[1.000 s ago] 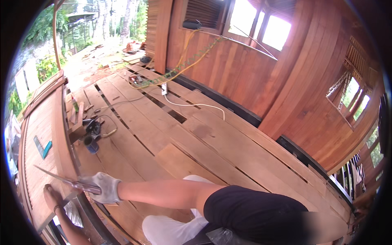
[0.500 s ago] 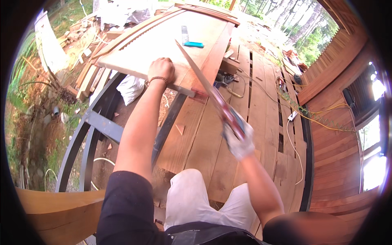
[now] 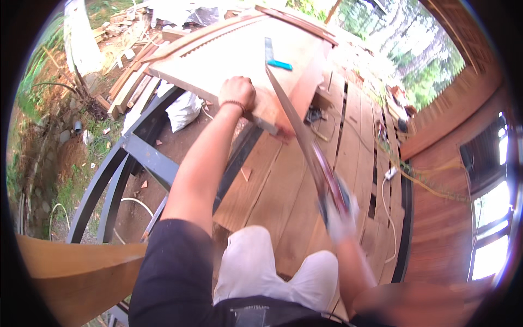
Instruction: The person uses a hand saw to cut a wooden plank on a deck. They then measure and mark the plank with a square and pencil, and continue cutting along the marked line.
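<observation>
My bare left hand, a beaded bracelet at its wrist, rests as a fist on the near edge of a pale wooden board. Anything inside its curled fingers is hidden. In a pale glove, my right hand is wrapped around the handle of a handsaw, smeared by motion. The saw's long blade points up and away, its tip over the board's right part; whether it touches the wood I cannot tell. Beyond the tip lies a try square with a teal stock and a metal blade.
Dark metal legs stand under the board. A white sack sits beneath it. Plank decking with dark gaps runs to the right, crossed by cables and a white power strip. Timber offcuts are piled at the far left.
My right hand has drawn the saw back toward me and to the right in the picture. The left fist stays on the board. The whole view has shifted slightly.
</observation>
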`<state>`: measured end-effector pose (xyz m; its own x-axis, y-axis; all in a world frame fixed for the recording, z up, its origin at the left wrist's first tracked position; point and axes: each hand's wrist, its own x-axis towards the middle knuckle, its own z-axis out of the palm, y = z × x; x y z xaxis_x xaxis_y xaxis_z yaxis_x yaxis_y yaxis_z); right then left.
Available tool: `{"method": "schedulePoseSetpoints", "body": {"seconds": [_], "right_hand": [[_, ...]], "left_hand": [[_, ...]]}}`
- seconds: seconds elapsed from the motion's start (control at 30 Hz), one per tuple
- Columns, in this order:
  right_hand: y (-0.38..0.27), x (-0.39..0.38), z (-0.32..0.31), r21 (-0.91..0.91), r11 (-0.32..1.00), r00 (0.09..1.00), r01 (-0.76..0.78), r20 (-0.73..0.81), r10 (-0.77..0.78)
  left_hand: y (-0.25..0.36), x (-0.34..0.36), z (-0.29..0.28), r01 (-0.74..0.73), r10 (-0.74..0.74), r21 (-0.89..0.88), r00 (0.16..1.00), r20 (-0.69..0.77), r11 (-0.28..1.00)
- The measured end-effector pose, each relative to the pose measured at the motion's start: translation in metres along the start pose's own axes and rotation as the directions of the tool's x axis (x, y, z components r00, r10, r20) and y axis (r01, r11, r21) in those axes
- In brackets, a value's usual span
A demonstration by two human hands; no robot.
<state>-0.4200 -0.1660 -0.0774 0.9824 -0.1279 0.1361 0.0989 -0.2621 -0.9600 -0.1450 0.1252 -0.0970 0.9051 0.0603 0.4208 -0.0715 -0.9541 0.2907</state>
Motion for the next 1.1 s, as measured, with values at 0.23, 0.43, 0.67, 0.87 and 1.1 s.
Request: {"method": "schedulePoseSetpoints", "body": {"seconds": [0.23,0.43,0.67,0.87,1.1], "right_hand": [[0.013,-0.032,-0.04,0.253,0.956,0.987,-0.152,-0.02,0.162],[0.0,0.004,0.009,0.172,0.985,1.0,-0.028,0.004,0.028],[0.018,-0.047,-0.058,0.44,0.858,0.951,-0.263,-0.034,0.309],[0.009,0.028,0.007,0.011,0.989,0.989,0.145,0.014,-0.145],[0.017,-0.045,-0.056,0.374,0.891,0.964,-0.256,0.038,0.262]], "left_hand": [[0.035,-0.005,0.006,0.008,-0.031,-0.125,0.983,-0.183,0.992],[0.004,-0.01,-0.007,-0.009,-0.002,-0.09,0.992,-0.125,0.996],[0.033,-0.002,0.003,0.034,-0.059,-0.151,0.985,-0.162,0.988],[0.015,-0.006,-0.004,-0.009,0.001,-0.088,0.996,-0.088,0.996],[0.031,0.001,-0.003,0.049,-0.065,-0.127,0.99,-0.124,0.991]]}}
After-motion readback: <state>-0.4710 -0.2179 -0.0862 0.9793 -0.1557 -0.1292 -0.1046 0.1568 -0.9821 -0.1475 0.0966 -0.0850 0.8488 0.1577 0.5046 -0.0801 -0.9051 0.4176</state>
